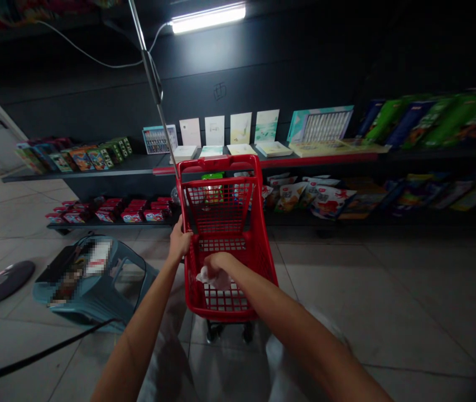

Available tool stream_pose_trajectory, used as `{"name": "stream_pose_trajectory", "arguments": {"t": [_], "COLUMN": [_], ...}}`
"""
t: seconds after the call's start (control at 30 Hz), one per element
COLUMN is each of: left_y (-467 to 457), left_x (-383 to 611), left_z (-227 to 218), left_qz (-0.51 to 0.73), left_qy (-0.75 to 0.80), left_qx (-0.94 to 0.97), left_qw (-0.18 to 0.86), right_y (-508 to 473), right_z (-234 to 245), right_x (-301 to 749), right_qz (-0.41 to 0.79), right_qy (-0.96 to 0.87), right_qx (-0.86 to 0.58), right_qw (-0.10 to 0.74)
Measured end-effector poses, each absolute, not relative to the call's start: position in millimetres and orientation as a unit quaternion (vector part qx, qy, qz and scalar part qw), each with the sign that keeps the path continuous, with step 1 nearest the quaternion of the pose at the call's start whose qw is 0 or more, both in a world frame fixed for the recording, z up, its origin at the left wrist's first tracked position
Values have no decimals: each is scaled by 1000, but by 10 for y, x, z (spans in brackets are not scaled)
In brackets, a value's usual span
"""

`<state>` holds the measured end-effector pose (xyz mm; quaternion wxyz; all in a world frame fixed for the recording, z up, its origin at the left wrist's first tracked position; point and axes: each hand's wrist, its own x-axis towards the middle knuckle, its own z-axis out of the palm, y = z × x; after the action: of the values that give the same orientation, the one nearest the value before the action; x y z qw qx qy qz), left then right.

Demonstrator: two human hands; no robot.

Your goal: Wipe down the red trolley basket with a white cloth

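A small red shopping cart (pixel 267 262) with a slatted plastic basket stands in front of me, its handlebar toward the shelf. My left hand (pixel 179 241) is wrapped round the basket's left rim. Inside the basket, low down by the left wall, my right hand (pixel 212 267) is closed on a crumpled white cloth (pixel 220 281), which might also be a tissue. Part of the cloth hangs below the fingers over the basket's floor grid. My right wrist and forearm hide some of the basket's right side.
Behind the cart, a dark shelf (pixel 137 163) holds books (pixel 241 128), boxed sets, small cartons and snack bags (pixel 332 198). A blue-grey plastic stool (pixel 104 285) with items on top stands at left. A metal pole (pixel 152 72) rises beside the cart; a black strap (pixel 45 357) crosses lower left.
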<state>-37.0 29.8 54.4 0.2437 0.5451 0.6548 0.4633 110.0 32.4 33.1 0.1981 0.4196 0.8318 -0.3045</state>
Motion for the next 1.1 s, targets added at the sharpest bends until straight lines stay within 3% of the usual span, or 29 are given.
{"name": "stream_pose_trajectory", "arguments": {"t": [0.1,0.27,0.53,0.73,0.87,1.1], "left_y": [314,408,567,606,645,320], "left_x": [-394,-487,-494,-481,-489,-267], "left_z": [556,573,641,666,674,889], "left_qz": [459,441,379,372,356,218], "left_qy": [652,652,692,687,685,719], "left_qx": [550,565,576,593,608,660], "left_qw": [248,248,212,195,186,-16], "right_y": [319,239,-168,-91,-16,-71], "right_z": [530,719,737,838,727,668], "right_x": [1162,1659,2044,2471,2691,2588], "right_qz": [-289,-286,-276,-203,-137,-84], "right_qy": [852,900,928,911,891,892], "right_qx": [386,315,248,318,386,396], "right_qw": [202,90,-21,-168,-198,-202]}}
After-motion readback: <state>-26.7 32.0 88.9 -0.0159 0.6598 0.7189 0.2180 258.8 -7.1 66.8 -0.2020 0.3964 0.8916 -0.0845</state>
